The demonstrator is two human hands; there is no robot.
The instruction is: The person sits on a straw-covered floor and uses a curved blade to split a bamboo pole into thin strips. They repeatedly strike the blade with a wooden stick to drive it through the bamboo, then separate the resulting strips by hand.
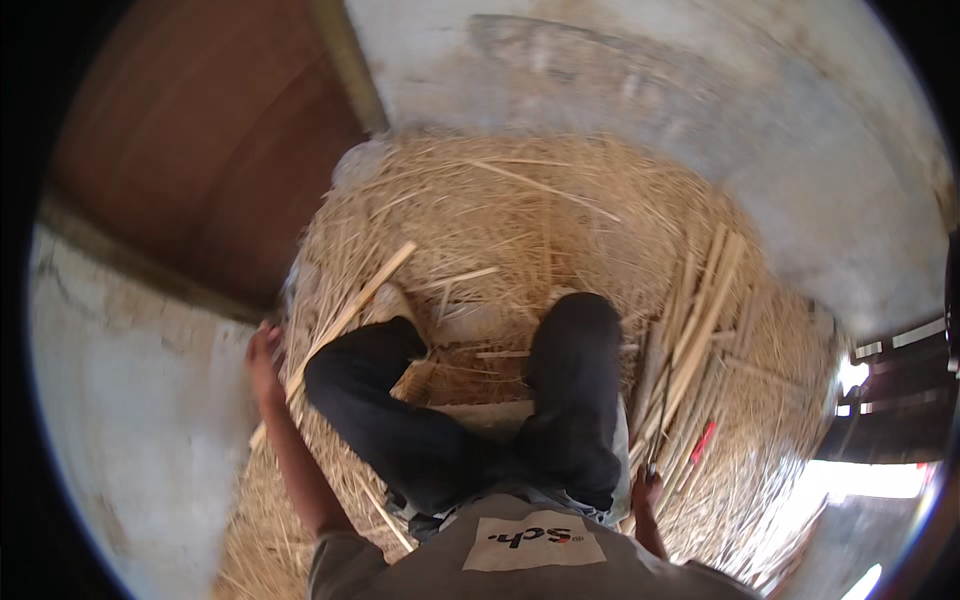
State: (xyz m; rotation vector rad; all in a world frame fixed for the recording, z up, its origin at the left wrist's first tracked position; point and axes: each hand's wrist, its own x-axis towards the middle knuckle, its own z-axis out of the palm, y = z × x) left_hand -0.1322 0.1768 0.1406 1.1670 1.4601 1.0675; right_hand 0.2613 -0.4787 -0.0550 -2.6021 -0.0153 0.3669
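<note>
My left hand [264, 352] is raised at the far left, beside the pale wall and close to the lower corner of a brown panel. Its fingers look bent but are smeared, and I see nothing clear in them. A long pale bamboo strip [350, 312] slants past my left forearm and leg. Low on the right, my right hand [648, 490] is closed around the lower end of a thin dark tool [660, 425], perhaps a blade. That tool lies along a bundle of split strips [705, 310]. A red-handled object [703, 442] rests among the strips.
Straw-like shavings [470, 205] cover the floor around my bent legs [570, 385]. A pale worn wall [640, 85] curves along the back. The brown panel [210, 150] stands at upper left. Dark slats [890, 405] with bright gaps are at far right.
</note>
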